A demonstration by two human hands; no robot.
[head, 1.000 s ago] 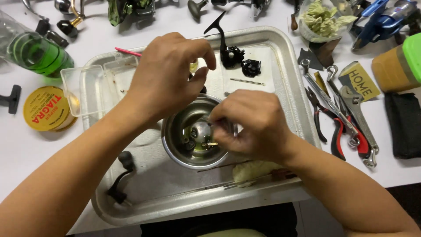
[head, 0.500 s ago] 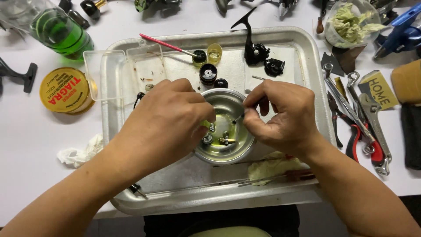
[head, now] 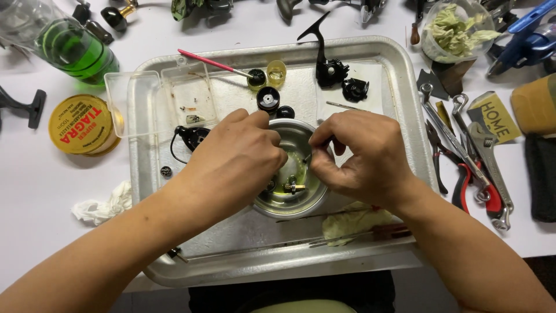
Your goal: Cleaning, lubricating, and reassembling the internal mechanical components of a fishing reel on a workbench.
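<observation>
Both hands are now sitting lower over the round metal bowl (head: 292, 200); left hand (head: 234, 159) at nine o'clock and right hand (head: 362, 156) at three are pinching small parts, curled.

Metal bowl (head: 292, 200): covered from both sides by left hand (head: 234, 159) and right hand (head: 362, 156). Tray (head: 405, 116): far side crowded by small black caps (head: 268, 98) and reel parts (head: 330, 72); bare floor is left at the near left. Bench: right edge is blocked by wrenches and pliers (head: 469, 162).
</observation>
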